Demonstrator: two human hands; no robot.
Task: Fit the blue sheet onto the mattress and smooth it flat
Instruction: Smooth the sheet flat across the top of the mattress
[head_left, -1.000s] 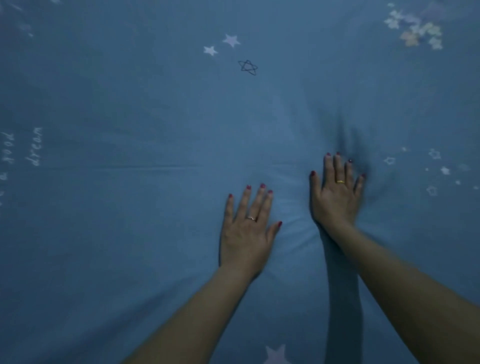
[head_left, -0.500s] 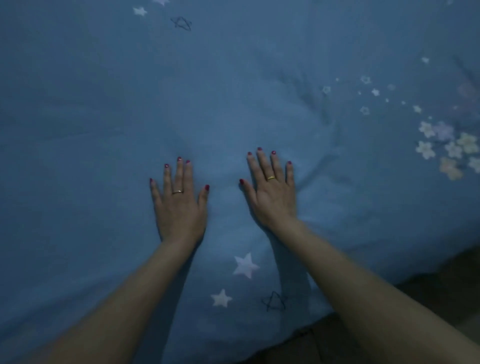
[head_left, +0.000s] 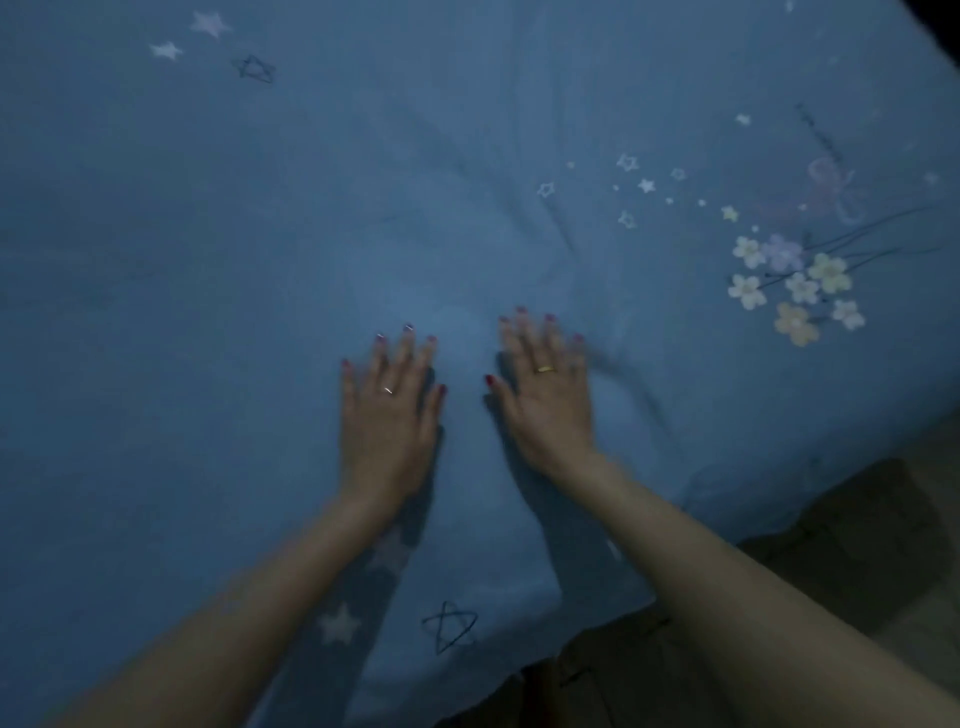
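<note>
The blue sheet (head_left: 218, 291), printed with stars and a cluster of pale flowers, covers the mattress and fills most of the view. My left hand (head_left: 387, 415) lies palm down on it with straight fingers, a little left of centre. My right hand (head_left: 545, 400) lies flat beside it, fingers spread, a short gap between the two. Soft creases run up and to the right from my right hand towards the small stars. The sheet's near edge hangs over the mattress side at the lower right.
A dark floor or bed base (head_left: 810, 566) shows past the mattress edge at the lower right. The flower print (head_left: 795, 286) is at the right. The room is dim.
Both hands have drawn back toward the near edge of the bed across the sheet, staying flat. The view has shifted, so the mattress edge and floor now show at the lower right.
</note>
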